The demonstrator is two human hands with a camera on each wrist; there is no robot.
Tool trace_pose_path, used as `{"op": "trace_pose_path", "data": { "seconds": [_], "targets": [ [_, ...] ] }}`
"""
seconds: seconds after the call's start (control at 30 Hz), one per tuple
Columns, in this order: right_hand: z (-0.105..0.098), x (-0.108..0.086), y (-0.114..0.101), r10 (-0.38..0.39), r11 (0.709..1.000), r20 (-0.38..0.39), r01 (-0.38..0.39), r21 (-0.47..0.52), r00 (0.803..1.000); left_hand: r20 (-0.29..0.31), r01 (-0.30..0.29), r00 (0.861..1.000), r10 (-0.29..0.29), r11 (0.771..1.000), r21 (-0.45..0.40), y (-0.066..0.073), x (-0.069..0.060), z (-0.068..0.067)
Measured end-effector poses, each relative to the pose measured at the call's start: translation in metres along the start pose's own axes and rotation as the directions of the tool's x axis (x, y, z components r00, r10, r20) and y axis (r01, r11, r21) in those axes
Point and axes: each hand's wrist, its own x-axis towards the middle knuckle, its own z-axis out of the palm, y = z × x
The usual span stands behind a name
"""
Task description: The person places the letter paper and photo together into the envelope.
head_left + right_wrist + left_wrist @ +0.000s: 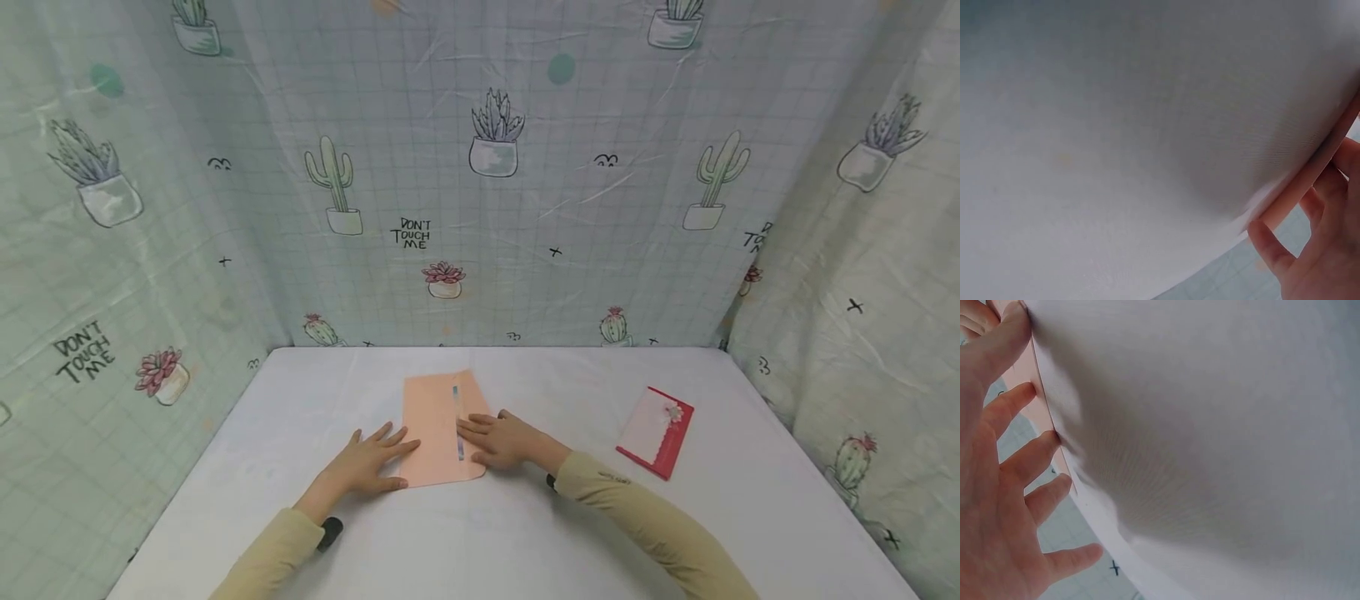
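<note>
Envelope [429,429], peach, one: lying on the bench [525,533], left of its middle, under both grips.

Flap [474,392]: seemingly the sloping panel forming the right side; whether it is folding over or opening outward, cannot tell.

Strip [461,452], bluish, narrow: running lengthwise beside the flap, its middle partly hiding under fingertips; whether adhesive or something showing through, unclear.

Left grip [367,461]: relaxing open, fingers spreading over the left edge, thumb resting at the near left corner, pinching nothing.

Right grip [508,442]: also lying open, fingers reaching across the right side to the strip, holding nothing closed.

Card [655,433], red and white, with flower: lying to the right, well apart from the grips.

Handling notes, by judgement: the step appears to be pressing or settling the flap side. The left grip is best serving as anchor, bearing straight down so that thin paper is neither sliding nor turning. The right grip is best working lightly and evenly along the strip, smoothing lengthwise; pushing crosswise would be risking a wrinkle, or a crooked fold. If the strip is sticky, fingertips are better staying off it.
</note>
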Motion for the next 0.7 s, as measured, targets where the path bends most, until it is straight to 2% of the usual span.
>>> {"op": "trace_pose_path", "data": {
  "seconds": [0.23,0.57,0.7],
  "targets": [
    [-0.004,-0.008,0.001,0.025,1.0,0.015,-0.025,-0.006,1.0,-0.011,0.009,1.0,-0.009,1.0,0.009,0.0,-0.001,0.001],
    [-0.009,-0.029,0.003,0.035,0.999,-0.045,-0.034,0.022,0.998,0.002,0.02,1.0,-0.02,1.0,0.008,-0.002,0.0,0.005],
    [-0.008,-0.041,0.007,0.059,0.997,-0.068,-0.055,0.053,0.996,-0.018,0.012,1.0,-0.012,1.0,0.006,-0.001,0.0,0.007]
  ]
}}
